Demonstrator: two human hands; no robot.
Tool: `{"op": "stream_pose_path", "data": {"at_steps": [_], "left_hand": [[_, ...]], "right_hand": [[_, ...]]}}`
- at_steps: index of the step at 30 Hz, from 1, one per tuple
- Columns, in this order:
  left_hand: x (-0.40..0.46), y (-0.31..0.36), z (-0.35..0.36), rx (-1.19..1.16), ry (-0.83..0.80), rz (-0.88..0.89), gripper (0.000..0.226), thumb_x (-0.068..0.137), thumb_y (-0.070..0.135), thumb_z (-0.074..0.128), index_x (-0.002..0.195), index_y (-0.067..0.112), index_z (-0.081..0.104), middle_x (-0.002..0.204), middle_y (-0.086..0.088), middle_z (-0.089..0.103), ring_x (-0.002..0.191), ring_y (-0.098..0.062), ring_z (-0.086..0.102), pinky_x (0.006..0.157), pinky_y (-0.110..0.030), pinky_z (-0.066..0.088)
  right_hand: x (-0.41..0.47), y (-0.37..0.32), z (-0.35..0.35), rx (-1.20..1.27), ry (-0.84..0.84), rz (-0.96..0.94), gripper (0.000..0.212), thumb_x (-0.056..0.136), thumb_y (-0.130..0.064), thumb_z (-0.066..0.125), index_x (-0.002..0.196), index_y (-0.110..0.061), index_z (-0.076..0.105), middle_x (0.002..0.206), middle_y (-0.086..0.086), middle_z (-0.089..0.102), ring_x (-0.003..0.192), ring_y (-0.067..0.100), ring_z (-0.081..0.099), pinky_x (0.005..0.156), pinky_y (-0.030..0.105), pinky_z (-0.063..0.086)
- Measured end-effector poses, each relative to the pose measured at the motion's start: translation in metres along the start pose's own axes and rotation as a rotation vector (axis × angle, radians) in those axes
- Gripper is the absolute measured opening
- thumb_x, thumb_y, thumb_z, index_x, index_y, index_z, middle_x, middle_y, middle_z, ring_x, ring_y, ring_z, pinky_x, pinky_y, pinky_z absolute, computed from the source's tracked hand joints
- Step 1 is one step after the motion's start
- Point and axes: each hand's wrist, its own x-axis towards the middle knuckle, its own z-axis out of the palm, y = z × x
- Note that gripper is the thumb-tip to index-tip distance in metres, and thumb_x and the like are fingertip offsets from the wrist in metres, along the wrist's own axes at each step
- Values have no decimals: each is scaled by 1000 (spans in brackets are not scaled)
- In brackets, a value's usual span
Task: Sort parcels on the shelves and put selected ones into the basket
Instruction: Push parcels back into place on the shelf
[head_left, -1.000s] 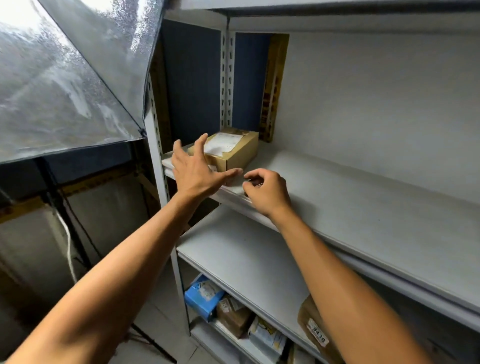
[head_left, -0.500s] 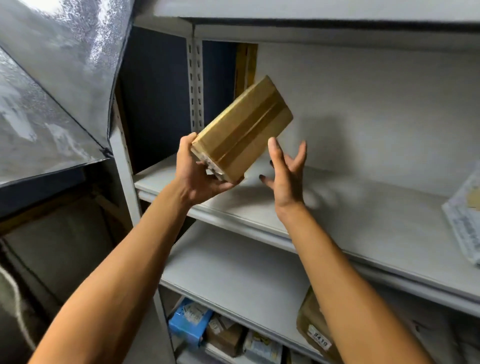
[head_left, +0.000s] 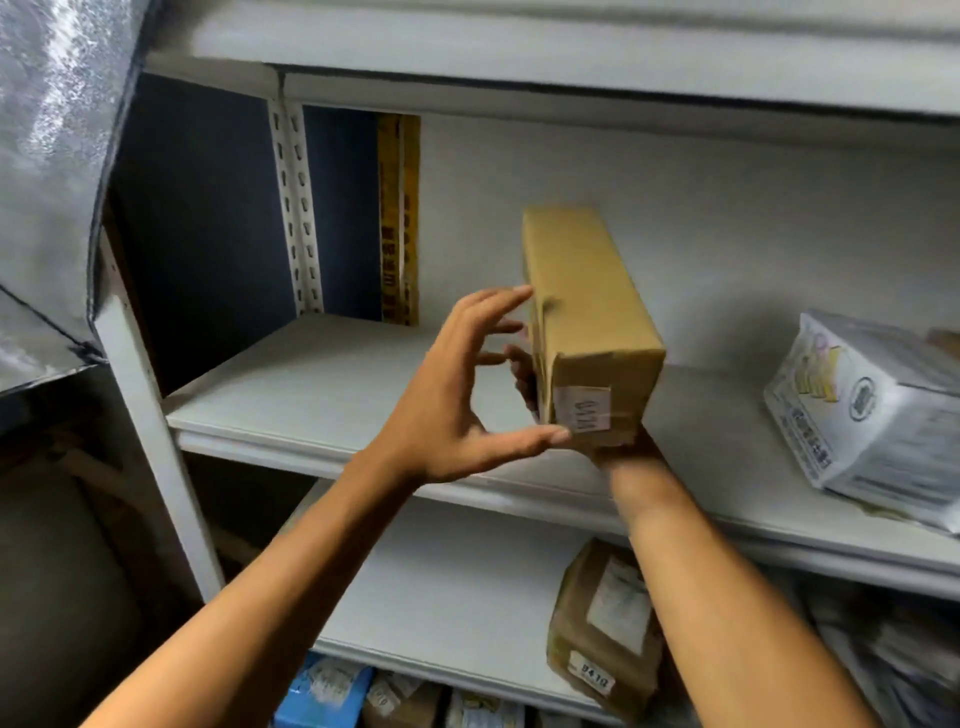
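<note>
Nearest, on the lower shelf, a brown parcel labelled 9410. Above it, left hand, grip spread, thumb and fingertips touching the cardboard box; right hand mostly hidden beneath, cupping the box clear of the middle shelf. Farther right, a white wrapped parcel lying on that shelf.

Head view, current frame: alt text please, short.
A brown cardboard box is held on end above a grey shelf, the right hand gripping it from below and the left hand touching its side. A white parcel lies to the right.
</note>
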Motion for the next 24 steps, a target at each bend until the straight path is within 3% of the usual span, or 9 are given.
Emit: {"op": "stream_pose_path", "data": {"at_steps": [1, 3, 4, 8, 11, 14, 17, 20, 24], "left_hand": [[5, 6, 6, 83, -20, 34, 98, 73, 48, 85, 152, 16, 35, 150, -9, 34, 133, -17, 45, 98, -37, 53], [17, 13, 16, 202, 0, 66, 93, 76, 57, 79, 152, 24, 38, 141, -7, 39, 126, -16, 46, 94, -36, 53], [24, 16, 18, 220, 18, 46, 92, 76, 62, 76, 153, 28, 38, 135, -5, 41, 122, -17, 47, 90, -37, 54], [46, 22, 21, 210, -4, -92, 88, 72, 75, 70, 147, 40, 40, 123, 4, 48, 111, -13, 53, 83, -38, 57], [52, 20, 17, 88, -24, -180, 71, 74, 76, 65, 129, 35, 50, 114, 9, 57, 100, -7, 59, 78, -31, 56], [50, -1, 11, -81, 80, -498, 67, 81, 79, 49, 97, 15, 65, 88, 5, 67, 81, -8, 65, 73, -25, 54], [43, -24, 21, -257, 28, -829, 50, 95, 56, 56, 105, 9, 69, 106, -15, 71, 86, -25, 73, 78, -39, 63], [34, -33, 42, -204, -66, -866, 25, 97, 36, 59, 110, 18, 71, 104, -10, 73, 85, -23, 72, 61, -24, 55], [29, -35, 63, -11, -173, -807, 34, 90, 44, 65, 113, 19, 73, 95, -5, 76, 86, -21, 72, 77, -32, 59]], "right_hand": [[-3, 5, -8, 10, -35, -3, 35, 97, -44, 60, 109, -16, 77, 87, -3, 79, 117, 17, 67, 89, 6, 48], [10, 17, -31, -79, -25, -78, 86, 99, -53, 50, 149, 14, 29, 137, 26, 59, 144, 40, 38, 124, 35, 24], [22, 20, -42, 46, -120, 0, 74, 108, -46, 33, 150, 14, 27, 146, 30, 49, 145, 42, 36, 125, 44, 19], [36, 5, -19, 300, -245, 271, 47, 98, -24, 57, 137, 3, 56, 138, 24, 59, 124, 40, 61, 101, 51, 52], [33, -2, -18, 245, -33, 259, 45, 92, -37, 58, 122, -5, 66, 112, 19, 74, 95, 35, 74, 79, 44, 63], [36, -31, -25, -29, 214, 55, 58, 94, -63, 49, 130, -21, 64, 127, 12, 70, 113, 30, 68, 97, 46, 55], [44, -43, -38, -340, 420, -39, 83, 61, -79, 73, 132, -36, 60, 130, 4, 68, 117, 31, 64, 100, 53, 52], [50, -43, -52, -549, 572, -82, 119, 45, -75, 78, 148, -36, 34, 141, 5, 53, 122, 31, 58, 101, 55, 51], [36, -41, -50, -812, 563, 23, 99, 56, -68, 69, 144, -29, 44, 143, 6, 53, 124, 28, 57, 106, 47, 49]]}}
